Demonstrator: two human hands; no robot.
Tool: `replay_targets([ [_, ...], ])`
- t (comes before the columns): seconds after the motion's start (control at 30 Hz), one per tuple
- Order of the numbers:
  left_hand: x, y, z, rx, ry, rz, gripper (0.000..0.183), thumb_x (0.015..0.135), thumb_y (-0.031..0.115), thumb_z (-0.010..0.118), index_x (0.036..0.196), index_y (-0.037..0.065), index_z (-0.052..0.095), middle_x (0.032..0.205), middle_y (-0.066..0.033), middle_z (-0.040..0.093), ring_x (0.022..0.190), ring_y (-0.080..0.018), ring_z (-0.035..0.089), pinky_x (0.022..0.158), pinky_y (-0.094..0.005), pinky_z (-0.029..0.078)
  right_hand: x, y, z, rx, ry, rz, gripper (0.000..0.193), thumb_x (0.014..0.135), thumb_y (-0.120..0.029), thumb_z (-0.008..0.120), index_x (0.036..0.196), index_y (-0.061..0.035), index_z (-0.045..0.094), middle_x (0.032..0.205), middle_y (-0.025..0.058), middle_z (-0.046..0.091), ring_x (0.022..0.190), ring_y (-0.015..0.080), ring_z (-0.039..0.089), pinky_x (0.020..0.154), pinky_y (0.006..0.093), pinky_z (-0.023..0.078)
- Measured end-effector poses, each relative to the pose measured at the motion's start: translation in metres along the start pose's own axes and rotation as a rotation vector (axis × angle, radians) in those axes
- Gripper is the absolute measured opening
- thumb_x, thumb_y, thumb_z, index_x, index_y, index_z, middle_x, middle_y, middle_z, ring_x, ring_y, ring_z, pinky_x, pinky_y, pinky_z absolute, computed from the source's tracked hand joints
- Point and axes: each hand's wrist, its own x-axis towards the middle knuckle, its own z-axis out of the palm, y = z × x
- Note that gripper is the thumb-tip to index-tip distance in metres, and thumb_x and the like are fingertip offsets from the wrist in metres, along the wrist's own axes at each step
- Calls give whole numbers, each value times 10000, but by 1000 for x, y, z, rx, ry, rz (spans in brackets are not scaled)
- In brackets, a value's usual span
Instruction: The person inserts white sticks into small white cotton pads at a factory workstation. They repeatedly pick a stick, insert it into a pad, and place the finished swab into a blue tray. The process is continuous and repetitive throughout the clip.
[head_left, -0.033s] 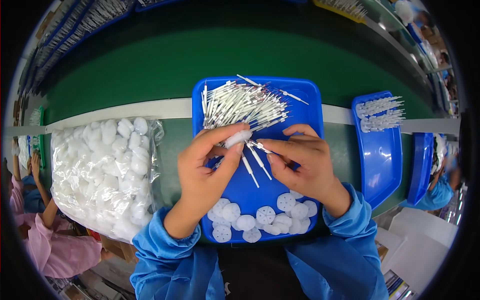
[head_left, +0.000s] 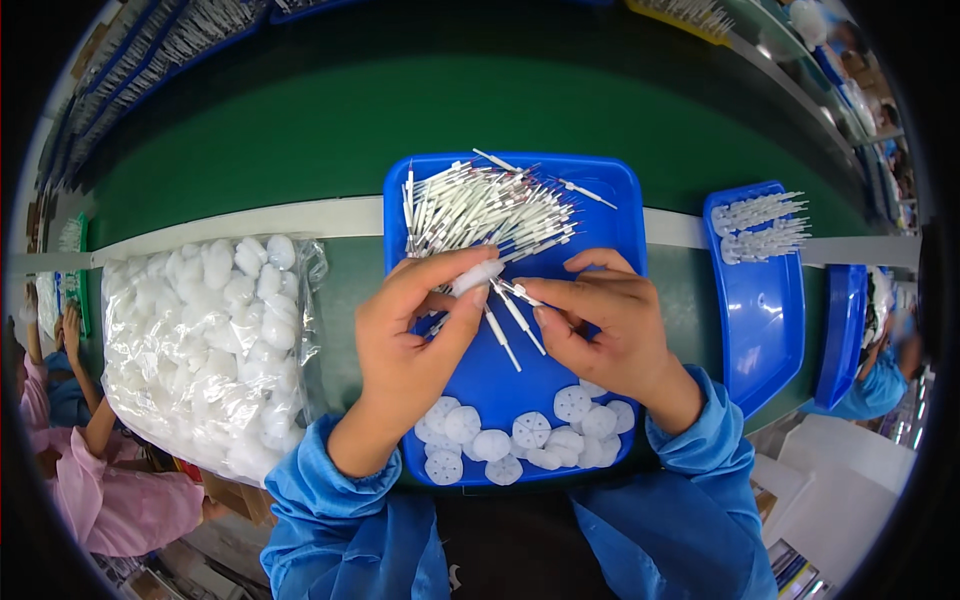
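Currently, bench notes:
Left hand: closed on a small white cap, pinched between thumb and fingertips, held over the middle of the tray.
Right hand: pinching a thin white pin at its near end, tip aimed at the cap; a few more pins fanned under both hands, seemingly held there, grip not clear.
Cap and pin: touching or nearly so, just between the two thumbs; whether seated, cannot tell.
Pin pile: loose heap just beyond the fingertips, at the tray's far end; large, looks barely drawn down.
Discs: a dozen or so white slotted discs lying flat below the wrists, along the tray's near edge.
Bag: clear bag well to the left of the left hand, full of white caps.
Progress: judged early; bag and pile still full, no finished pieces picked out with certainty on this tray.
Side tray: right of the right hand, two neat rows of pins at its far end, rest bare.
Edges: tray walls close on both sides of the hands; near rim under the forearms.
Room: open green belt beyond the tray; gap between bag and left wrist; narrower gap between right wrist and side tray.
Others: a person's pink sleeve at far left, well apart.
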Motion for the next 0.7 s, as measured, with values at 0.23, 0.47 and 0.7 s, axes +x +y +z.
replay_targets([
  [0.23, 6, 9, -1, 461, -49, 249, 388, 866, -86, 795, 1231, 45, 816, 1162, -122, 822, 992, -231, 744, 765, -316, 621, 4, -4, 5, 6, 66, 26, 159, 867, -73, 842, 1024, -88, 824, 646, 25, 692, 597, 205, 691, 748, 367, 556],
  [0.47, 3, 11, 5, 682, -57, 436, 363, 844, -23, 841, 1203, 19, 810, 1042, -97, 828, 791, -255, 745, 707, -352, 605, 1, -7, 10, -217, 104, 15, 123, 877, -162, 870, 947, -114, 781, 699, 30, 716, 625, 235, 694, 707, 371, 532],
  [0.7, -7, 10, 11, 690, -21, 357, 385, 847, 23, 868, 1226, -1, 803, 859, -115, 786, 677, -246, 711, 629, -354, 577, 11, -9, 5, -294, 87, -112, 127, 837, -128, 834, 920, -110, 739, 741, 41, 719, 663, 249, 698, 682, 382, 549],
])
